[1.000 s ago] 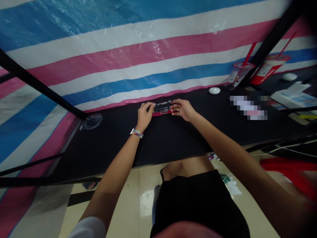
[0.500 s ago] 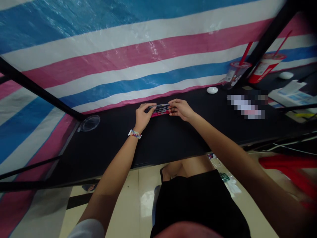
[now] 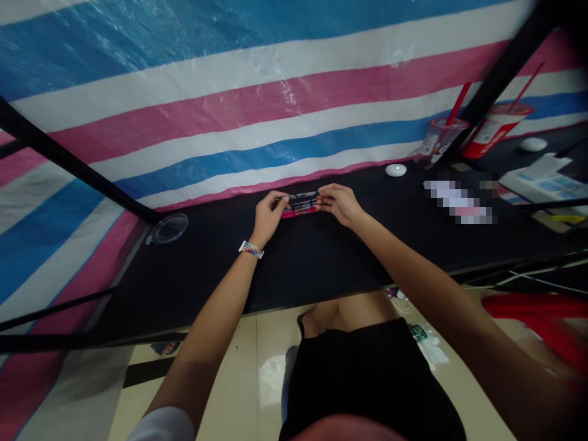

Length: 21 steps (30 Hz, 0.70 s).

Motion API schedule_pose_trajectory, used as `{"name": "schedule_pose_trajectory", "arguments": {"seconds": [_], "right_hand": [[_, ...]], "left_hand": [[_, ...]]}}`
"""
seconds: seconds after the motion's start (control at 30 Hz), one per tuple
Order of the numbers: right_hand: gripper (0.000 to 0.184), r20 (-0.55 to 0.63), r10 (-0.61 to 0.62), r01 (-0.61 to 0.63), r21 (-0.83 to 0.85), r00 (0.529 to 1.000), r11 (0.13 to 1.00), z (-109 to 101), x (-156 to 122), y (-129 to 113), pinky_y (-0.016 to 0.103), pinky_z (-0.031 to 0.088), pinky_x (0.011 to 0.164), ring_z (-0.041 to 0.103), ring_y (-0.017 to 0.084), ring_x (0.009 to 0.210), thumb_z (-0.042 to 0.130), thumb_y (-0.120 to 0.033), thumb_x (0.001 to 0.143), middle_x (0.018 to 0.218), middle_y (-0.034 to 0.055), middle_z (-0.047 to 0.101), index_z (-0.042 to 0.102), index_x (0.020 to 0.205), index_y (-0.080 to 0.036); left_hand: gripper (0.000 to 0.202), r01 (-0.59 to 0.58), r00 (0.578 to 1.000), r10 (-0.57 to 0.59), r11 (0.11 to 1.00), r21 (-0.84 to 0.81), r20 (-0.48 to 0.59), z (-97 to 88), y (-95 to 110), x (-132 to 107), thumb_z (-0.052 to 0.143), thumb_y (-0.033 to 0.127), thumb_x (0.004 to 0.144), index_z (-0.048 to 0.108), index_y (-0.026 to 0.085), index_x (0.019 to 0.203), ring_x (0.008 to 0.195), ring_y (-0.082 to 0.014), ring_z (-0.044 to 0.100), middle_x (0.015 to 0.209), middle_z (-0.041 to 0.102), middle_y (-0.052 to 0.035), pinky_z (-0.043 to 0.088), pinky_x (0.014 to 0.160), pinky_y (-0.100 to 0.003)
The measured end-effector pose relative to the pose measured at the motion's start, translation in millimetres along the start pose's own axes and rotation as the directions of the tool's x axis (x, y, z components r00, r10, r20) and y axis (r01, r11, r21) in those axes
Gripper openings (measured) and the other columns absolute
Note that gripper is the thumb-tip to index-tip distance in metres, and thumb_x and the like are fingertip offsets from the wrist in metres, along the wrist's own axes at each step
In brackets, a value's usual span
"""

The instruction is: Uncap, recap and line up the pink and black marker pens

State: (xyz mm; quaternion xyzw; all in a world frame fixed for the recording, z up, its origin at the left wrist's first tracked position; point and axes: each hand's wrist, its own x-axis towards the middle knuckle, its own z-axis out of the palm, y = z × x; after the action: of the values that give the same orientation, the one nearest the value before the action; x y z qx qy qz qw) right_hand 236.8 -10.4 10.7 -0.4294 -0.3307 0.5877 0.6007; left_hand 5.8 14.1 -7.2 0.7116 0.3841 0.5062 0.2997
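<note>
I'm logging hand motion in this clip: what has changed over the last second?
Very little. The left hand and right hand still pinch the pens by their ends at the back of the table. The bundle looked slightly fanned half a second ago and now looks squared up. Nothing was taken up or let go. The clear lid and white puck stayed put.

One view only, head-worn. It looks forward and down over the person's own lap, with the forearms running up from the bottom edge. Left hand (image 3: 267, 214) and right hand (image 3: 340, 205) sit far out, just above centre, on the pens (image 3: 301, 204). Black surface (image 3: 321, 263) mid-frame, striped tarp (image 3: 275, 98) fills the top, floor (image 3: 250, 367) below.
</note>
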Motion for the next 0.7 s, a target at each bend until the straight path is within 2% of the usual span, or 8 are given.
{"name": "schedule_pose_trajectory", "arguments": {"seconds": [0.07, 0.17, 0.2, 0.3, 0.37, 0.43, 0.6, 0.7], "right_hand": [[0.016, -0.003, 0.0, 0.0, 0.0, 1.0, 1.0, -0.7, 0.7, -0.3, 0.034, 0.065, 0.073, 0.067, 0.017, 0.071, 0.069, -0.004, 0.082, 0.07, 0.0025, 0.066, 0.067, 0.083, -0.02], [0.015, -0.006, -0.003, 0.003, 0.001, 1.0, 1.0, -0.9, 1.2, -0.3, 0.033, 0.065, 0.075, 0.067, 0.017, 0.071, 0.068, -0.006, 0.083, 0.071, 0.0025, 0.066, 0.066, 0.082, -0.02], [0.015, -0.007, -0.002, 0.002, 0.003, 1.0, 1.0, -0.9, 1.2, -0.2, 0.034, 0.064, 0.075, 0.067, 0.016, 0.071, 0.068, -0.006, 0.083, 0.071, 0.0025, 0.066, 0.066, 0.082, -0.02], [0.015, -0.006, 0.004, -0.004, 0.008, 1.0, 1.0, -1.1, 1.3, 0.4, 0.034, 0.064, 0.075, 0.067, 0.016, 0.071, 0.068, -0.006, 0.083, 0.071, 0.0024, 0.066, 0.065, 0.082, -0.02], [0.015, -0.004, 0.003, -0.003, 0.01, 1.0, 1.0, -1.3, 1.3, 0.7, 0.033, 0.064, 0.075, 0.067, 0.016, 0.071, 0.068, -0.006, 0.083, 0.071, 0.0024, 0.066, 0.065, 0.082, -0.02], [0.014, -0.006, -0.004, 0.004, 0.017, 1.0, 1.0, -1.4, 1.2, 0.8, 0.033, 0.065, 0.076, 0.067, 0.016, 0.072, 0.069, -0.007, 0.082, 0.072, 0.0024, 0.066, 0.065, 0.082, -0.021], [0.016, -0.024, 0.001, -0.001, 0.021, 1.0, 1.0, -1.9, 1.5, -0.3, 0.036, 0.066, 0.079, 0.066, 0.017, 0.072, 0.072, -0.008, 0.081, 0.073, 0.0022, 0.065, 0.063, 0.083, -0.021], [0.016, -0.022, 0.0, 0.001, 0.022, 1.0, 1.0, -2.5, 1.8, -0.7, 0.037, 0.066, 0.08, 0.066, 0.017, 0.072, 0.072, -0.008, 0.082, 0.073, 0.0025, 0.065, 0.063, 0.083, -0.021]], "left_hand": [[0.035, 0.022, 1.0, -0.022, 1.0, -0.006, -0.013, 0.6, -1.1, 0.6, 0.063, 0.054, 0.107, 0.072, 0.024, 0.094, 0.082, -0.0224, 0.077, 0.074, 0.074, -0.0041, 0.061, 0.084, -0.038], [0.031, 0.024, 0.999, -0.026, 0.998, -0.054, -0.041, 0.7, -4.7, 1.2, 0.075, 0.054, 0.099, 0.071, 0.025, 0.111, 0.084, -0.0213, 0.078, 0.085, 0.077, -0.0043, 0.062, 0.082, -0.037], [0.031, 0.019, 0.999, -0.021, 0.998, -0.055, -0.04, 0.4, -6.2, 1.5, 0.077, 0.053, 0.098, 0.07, 0.026, 0.111, 0.083, -0.0207, 0.077, 0.088, 0.077, -0.0045, 0.061, 0.081, -0.036], [0.029, 0.017, 0.999, -0.018, 1.0, -0.026, -0.043, -0.9, -10.8, 2.3, 0.066, 0.052, 0.106, 0.07, 0.024, 0.098, 0.075, -0.0184, 0.073, 0.079, 0.074, -0.0035, 0.06, 0.079, -0.035], [0.023, 0.025, 0.997, -0.027, 0.999, -0.032, -0.071, -1.5, -12.8, 3.0, 0.068, 0.047, 0.105, 0.069, 0.024, 0.107, 0.075, -0.0179, 0.073, 0.079, 0.073, -0.0027, 0.06, 0.079, -0.034], [0.026, 0.022, 0.995, -0.026, 0.999, -0.04, -0.096, -1.8, -13.9, 3.5, 0.076, 0.042, 0.099, 0.067, 0.025, 0.117, 0.08, -0.018, 0.074, 0.085, 0.074, -0.0022, 0.06, 0.08, -0.034], [0.023, 0.029, 0.998, -0.03, 0.999, -0.013, -0.048, -1.2, -14.9, 3.5, 0.065, 0.046, 0.107, 0.067, 0.025, 0.099, 0.07, -0.0172, 0.07, 0.074, 0.069, -0.0014, 0.059, 0.073, -0.034], [0.022, 0.025, 0.996, -0.028, 0.999, -0.038, -0.081, -0.2, -15.9, 3.8, 0.073, 0.044, 0.101, 0.065, 0.027, 0.11, 0.08, -0.018, 0.073, 0.086, 0.072, -0.0029, 0.061, 0.078, -0.034]]}}
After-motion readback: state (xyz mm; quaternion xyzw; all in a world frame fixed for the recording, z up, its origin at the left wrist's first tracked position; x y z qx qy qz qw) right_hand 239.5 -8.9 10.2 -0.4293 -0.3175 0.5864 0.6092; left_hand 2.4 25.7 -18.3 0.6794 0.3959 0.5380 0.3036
